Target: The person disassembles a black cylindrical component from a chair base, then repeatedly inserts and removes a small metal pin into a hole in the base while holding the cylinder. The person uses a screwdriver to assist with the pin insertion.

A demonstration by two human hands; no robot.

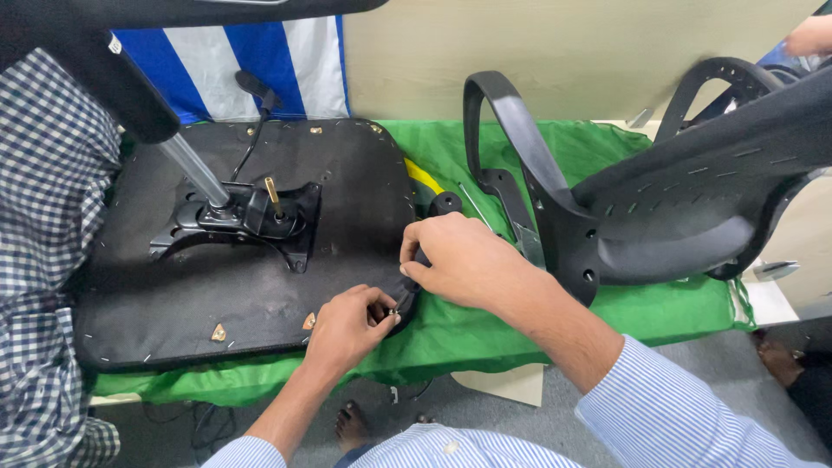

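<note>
An upturned black chair seat (260, 277) lies on a green cloth (485, 329). On it sits a black metal tilt mechanism (247, 221) with a silver gas cylinder (195, 169) sticking up. My left hand (351, 325) pinches a small screw or washer (393, 311) at the seat's near right corner. My right hand (464, 260) rests on a black bracket piece at the seat's right edge, next to a black armrest (520, 165). What lies under the right hand's fingers is hidden.
A black mesh chair back (702, 208) leans at the right. Another person in a checked shirt (43, 260) stands at the left, beside the seat. A blue and white striped cloth (251, 65) hangs behind. My bare foot (351, 425) is on the grey floor.
</note>
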